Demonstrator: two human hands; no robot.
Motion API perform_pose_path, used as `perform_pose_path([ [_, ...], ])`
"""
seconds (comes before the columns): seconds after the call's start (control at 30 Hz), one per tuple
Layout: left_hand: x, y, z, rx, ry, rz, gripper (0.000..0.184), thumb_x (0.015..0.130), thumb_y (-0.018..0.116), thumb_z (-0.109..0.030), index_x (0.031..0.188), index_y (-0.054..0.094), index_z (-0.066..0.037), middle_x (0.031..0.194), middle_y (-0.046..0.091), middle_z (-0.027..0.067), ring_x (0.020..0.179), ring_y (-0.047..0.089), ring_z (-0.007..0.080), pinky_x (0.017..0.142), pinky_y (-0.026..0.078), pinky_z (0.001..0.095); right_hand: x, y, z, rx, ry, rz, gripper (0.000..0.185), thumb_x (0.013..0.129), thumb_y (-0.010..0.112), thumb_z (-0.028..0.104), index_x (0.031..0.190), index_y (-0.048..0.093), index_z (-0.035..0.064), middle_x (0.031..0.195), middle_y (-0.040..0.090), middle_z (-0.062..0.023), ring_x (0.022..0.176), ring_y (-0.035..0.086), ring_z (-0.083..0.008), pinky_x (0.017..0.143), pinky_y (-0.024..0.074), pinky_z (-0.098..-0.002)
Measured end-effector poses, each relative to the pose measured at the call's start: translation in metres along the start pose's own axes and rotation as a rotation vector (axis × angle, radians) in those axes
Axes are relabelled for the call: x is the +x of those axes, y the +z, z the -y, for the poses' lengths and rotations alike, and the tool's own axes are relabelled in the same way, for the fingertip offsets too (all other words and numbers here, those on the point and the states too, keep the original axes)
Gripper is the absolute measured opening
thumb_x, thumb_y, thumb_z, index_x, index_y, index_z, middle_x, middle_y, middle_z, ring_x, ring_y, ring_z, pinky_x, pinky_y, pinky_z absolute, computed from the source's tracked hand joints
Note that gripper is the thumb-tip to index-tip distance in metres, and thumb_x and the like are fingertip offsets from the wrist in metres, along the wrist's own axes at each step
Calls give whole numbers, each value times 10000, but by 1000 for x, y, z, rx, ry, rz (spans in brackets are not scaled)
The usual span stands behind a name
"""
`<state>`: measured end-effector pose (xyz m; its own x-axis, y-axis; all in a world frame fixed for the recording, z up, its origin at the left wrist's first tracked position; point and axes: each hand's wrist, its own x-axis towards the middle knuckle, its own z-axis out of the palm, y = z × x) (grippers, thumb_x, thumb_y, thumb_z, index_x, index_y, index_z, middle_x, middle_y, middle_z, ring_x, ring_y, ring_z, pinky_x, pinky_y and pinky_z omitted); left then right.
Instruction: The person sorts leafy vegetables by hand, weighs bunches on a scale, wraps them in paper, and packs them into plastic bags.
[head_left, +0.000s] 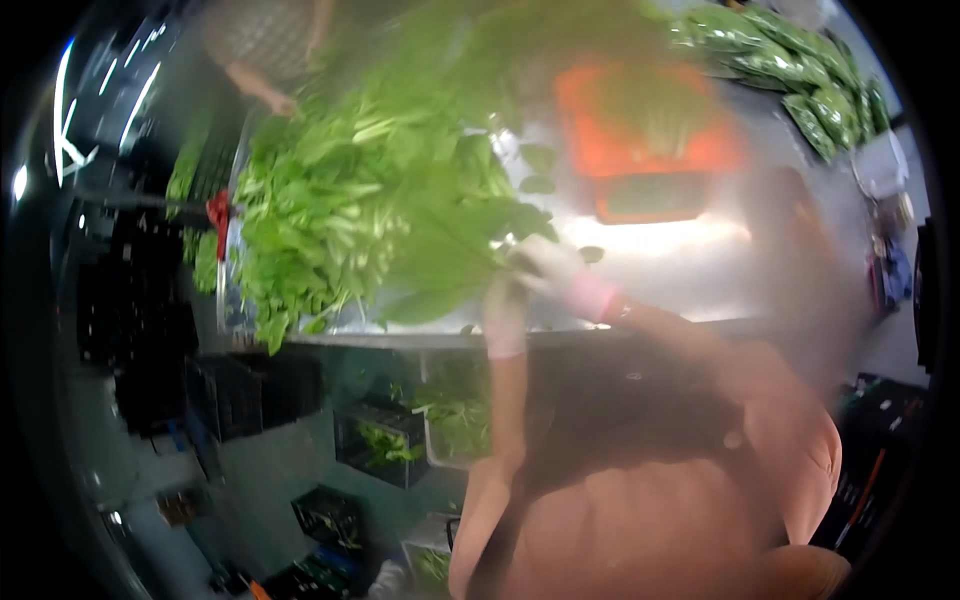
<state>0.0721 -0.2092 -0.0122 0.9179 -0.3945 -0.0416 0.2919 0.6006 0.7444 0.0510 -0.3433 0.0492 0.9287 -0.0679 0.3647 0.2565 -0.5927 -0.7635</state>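
Note:
Both my hands wear white gloves with pink cuffs and meet over the near edge of a metal table. A bunch of leafy greens spreads leftward from them, its broad leaves over the table. My right hand closes on the stem end of the bunch. Just below and left of it, my left hand is also closed at the stems, its fingers blurred and partly covered. A large heap of loose leafy greens lies beyond, on the table's left side.
An orange basket with greens stands at the back of the table. Bagged greens lie far right. Another person's hand is at the heap's far left. Crates with greens stand on the floor below. A red clamp marks the left edge.

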Motion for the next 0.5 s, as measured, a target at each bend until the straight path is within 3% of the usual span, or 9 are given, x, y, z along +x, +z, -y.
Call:
perform_pose_path([
  [0.03, -7, 24, -13, 207, 31, -43, 378, 958, 428, -186, 1269, 428, 30, 1248, 485, 108, 1156, 451, 205, 1018, 327, 346, -3, 1, 1, 68, -6, -4, 197, 795, 601, 186, 949, 561, 70, 890, 566, -116, 818, 582, -299, 695, 479, -362],
  [0.13, -4, 54, 0, 156, -37, -57, 401, 954, 445, -199, 1290, 416, 18, 1264, 477, 108, 1163, 449, 208, 1020, 325, 344, -15, -10, -14, 167, 86, -129, 200, 797, 593, 175, 951, 557, 53, 872, 577, -134, 832, 581, -314, 716, 477, -371],
  [0.17, 4, 41, 8, -122, -104, 108, 404, 948, 457, -188, 1289, 416, 25, 1266, 476, 116, 1157, 455, 205, 1013, 330, 344, -17, -12, -20, 161, 75, -164, 190, 802, 582, 168, 948, 559, 48, 862, 585, -139, 832, 580, -317, 720, 476, -375],
  [0.2, 13, 53, 14, -113, -136, 146, 404, 948, 457, -188, 1289, 416, 25, 1266, 476, 116, 1157, 455, 205, 1013, 330, 344, -19, -25, -25, 147, 91, -209, 190, 802, 582, 168, 948, 559, 48, 862, 585, -139, 832, 580, -317, 720, 476, -375],
  [0.27, 19, 61, 18, 127, -145, 7, 394, 940, 471, -169, 1271, 434, 40, 1242, 496, 126, 1145, 467, 203, 1007, 335, 348, -19, -36, -31, 69, 48, -177, 185, 804, 573, 162, 949, 560, 47, 866, 585, -144, 830, 579, -317, 724, 475, -374],
  [0.33, 35, 93, 17, 137, -220, -47, 334, 938, 469, -146, 1194, 497, 68, 1149, 556, 123, 1067, 522, 192, 953, 389, 334, -12, -76, -30, -44, -23, -206, 198, 802, 584, 179, 961, 560, 63, 873, 583, -147, 810, 590, -313, 701, 482, -380],
  [0.43, 79, 112, 35, 622, 30, 217, 281, 913, 498, -87, 1169, 541, 21, 1044, 606, 76, 918, 583, 164, 796, 467, 293, -4, -125, -29, -60, 109, -384, 238, 792, 615, 221, 965, 569, 63, 878, 581, -130, 749, 601, -301, 658, 488, -372],
  [0.47, 92, 125, 42, 628, -22, 263, 270, 907, 517, -88, 1159, 561, -1, 998, 612, 47, 875, 578, 138, 758, 468, 275, -2, -136, -30, -129, 104, -444, 260, 786, 627, 236, 969, 571, 61, 879, 580, -124, 732, 603, -297, 648, 489, -369],
  [0.5, 105, 139, 48, 636, -74, 308, 260, 902, 536, -89, 1149, 582, -22, 952, 618, 18, 832, 574, 111, 719, 468, 257, 2, -168, -27, -32, 299, -453, 317, 762, 664, 244, 1000, 583, 50, 969, 593, -117, 829, 612, -232, 710, 490, -337],
])
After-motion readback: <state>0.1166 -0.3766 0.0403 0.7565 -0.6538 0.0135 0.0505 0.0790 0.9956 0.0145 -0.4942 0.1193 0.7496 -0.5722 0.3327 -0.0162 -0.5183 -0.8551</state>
